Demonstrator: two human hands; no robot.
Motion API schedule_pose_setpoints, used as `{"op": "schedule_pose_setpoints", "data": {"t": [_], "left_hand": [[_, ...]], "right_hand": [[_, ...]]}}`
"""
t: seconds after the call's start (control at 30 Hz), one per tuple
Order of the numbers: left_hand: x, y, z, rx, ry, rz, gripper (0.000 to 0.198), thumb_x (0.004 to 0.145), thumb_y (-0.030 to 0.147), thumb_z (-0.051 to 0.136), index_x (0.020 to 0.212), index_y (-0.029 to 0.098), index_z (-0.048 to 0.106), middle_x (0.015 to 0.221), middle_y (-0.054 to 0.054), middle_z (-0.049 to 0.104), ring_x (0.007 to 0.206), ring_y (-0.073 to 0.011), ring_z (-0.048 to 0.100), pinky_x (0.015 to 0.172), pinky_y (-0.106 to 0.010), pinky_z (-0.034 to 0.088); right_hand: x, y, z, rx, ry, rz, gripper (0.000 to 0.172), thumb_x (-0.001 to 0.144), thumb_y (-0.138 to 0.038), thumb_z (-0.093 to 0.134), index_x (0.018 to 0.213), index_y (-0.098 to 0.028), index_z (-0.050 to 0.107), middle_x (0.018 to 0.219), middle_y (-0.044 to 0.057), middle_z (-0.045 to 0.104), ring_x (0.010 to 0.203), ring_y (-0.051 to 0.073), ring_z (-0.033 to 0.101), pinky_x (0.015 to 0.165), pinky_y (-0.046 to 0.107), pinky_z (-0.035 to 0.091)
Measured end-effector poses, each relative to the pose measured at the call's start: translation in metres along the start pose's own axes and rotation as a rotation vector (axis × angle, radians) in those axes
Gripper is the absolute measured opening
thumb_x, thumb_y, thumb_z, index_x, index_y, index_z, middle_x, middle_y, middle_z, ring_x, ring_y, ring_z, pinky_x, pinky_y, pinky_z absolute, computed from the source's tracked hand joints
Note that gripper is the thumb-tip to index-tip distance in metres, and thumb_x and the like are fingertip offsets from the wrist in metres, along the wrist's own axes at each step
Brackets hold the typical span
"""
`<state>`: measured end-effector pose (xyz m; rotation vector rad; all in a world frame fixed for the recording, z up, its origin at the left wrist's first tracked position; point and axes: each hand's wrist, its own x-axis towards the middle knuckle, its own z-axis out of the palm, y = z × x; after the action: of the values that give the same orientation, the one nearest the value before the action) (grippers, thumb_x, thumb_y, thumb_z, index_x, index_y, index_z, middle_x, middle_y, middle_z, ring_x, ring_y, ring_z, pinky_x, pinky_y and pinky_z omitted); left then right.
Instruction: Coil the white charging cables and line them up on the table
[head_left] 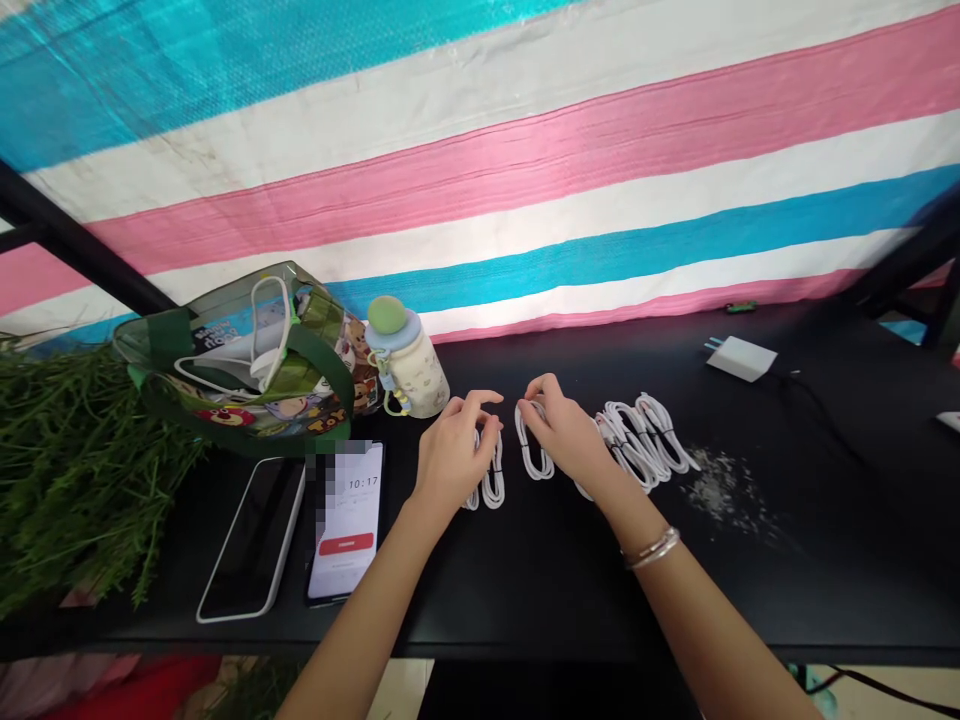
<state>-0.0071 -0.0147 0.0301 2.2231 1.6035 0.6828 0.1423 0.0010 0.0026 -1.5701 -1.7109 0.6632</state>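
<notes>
My right hand pinches the upper end of a coiled white cable, which a dark tie binds. Several more tied white cable coils lie side by side just right of that hand, some partly behind it. My left hand is over other white cable coils and hides part of them. Its thumb and index finger are curved and apart, with nothing seen between them. A gap of black table separates the two hands.
Left of my hands stand a patterned bottle and a green clear bag. Two phones lie in front, beside green foliage. To the right are white crumbs and a white charger plug. Striped sheeting hangs behind.
</notes>
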Motion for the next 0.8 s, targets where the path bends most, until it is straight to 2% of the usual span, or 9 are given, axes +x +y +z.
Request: {"op": "schedule_pose_setpoints", "data": {"t": [0.17, 0.3, 0.43, 0.53, 0.8], "left_hand": [[-0.012, -0.009, -0.003, 0.117, 0.016, 0.09, 0.021, 0.087, 0.018, 0.044, 0.101, 0.025, 0.058, 0.075, 0.003, 0.07, 0.085, -0.0169, 0.062, 0.061, -0.025, 0.046], [-0.026, -0.015, -0.004, 0.192, 0.033, 0.248, 0.024, 0.087, 0.014, 0.041, 0.099, 0.023, 0.059, 0.081, 0.0, 0.07, 0.087, -0.0167, 0.061, 0.069, -0.027, 0.048], [-0.04, -0.019, -0.004, 0.257, 0.01, 0.4, 0.022, 0.086, 0.013, 0.045, 0.098, 0.022, 0.061, 0.093, -0.003, 0.069, 0.099, -0.0203, 0.058, 0.084, -0.034, 0.047], [-0.049, -0.023, -0.002, 0.281, -0.019, 0.456, 0.016, 0.084, 0.017, 0.051, 0.093, 0.023, 0.062, 0.102, -0.003, 0.068, 0.107, -0.0224, 0.055, 0.092, -0.038, 0.044], [-0.055, -0.027, 0.005, 0.398, 0.072, 0.501, 0.007, 0.081, 0.021, 0.058, 0.087, 0.021, 0.058, 0.102, -0.004, 0.068, 0.103, -0.0238, 0.058, 0.091, -0.04, 0.043]], "right_hand": [[0.0, 0.007, 0.008, -0.321, 0.077, -0.163, 0.009, 0.08, -0.021, 0.047, 0.074, -0.023, 0.04, 0.07, 0.005, 0.064, 0.073, 0.024, 0.06, 0.067, 0.033, 0.033], [-0.001, 0.012, 0.013, -0.443, 0.126, -0.238, 0.009, 0.083, -0.021, 0.049, 0.075, -0.022, 0.046, 0.069, 0.005, 0.064, 0.075, 0.023, 0.056, 0.071, 0.035, 0.03], [-0.003, 0.015, 0.015, -0.485, 0.15, -0.276, 0.013, 0.084, -0.023, 0.051, 0.072, -0.022, 0.048, 0.069, 0.005, 0.065, 0.076, 0.023, 0.053, 0.071, 0.036, 0.029], [-0.004, 0.014, 0.014, -0.488, 0.18, -0.286, 0.015, 0.086, -0.025, 0.051, 0.071, -0.022, 0.05, 0.072, 0.006, 0.066, 0.079, 0.024, 0.051, 0.071, 0.036, 0.028], [-0.002, 0.011, 0.01, -0.39, 0.265, -0.281, 0.012, 0.088, -0.027, 0.051, 0.078, -0.022, 0.056, 0.078, 0.007, 0.067, 0.084, 0.025, 0.051, 0.076, 0.038, 0.029]]}}
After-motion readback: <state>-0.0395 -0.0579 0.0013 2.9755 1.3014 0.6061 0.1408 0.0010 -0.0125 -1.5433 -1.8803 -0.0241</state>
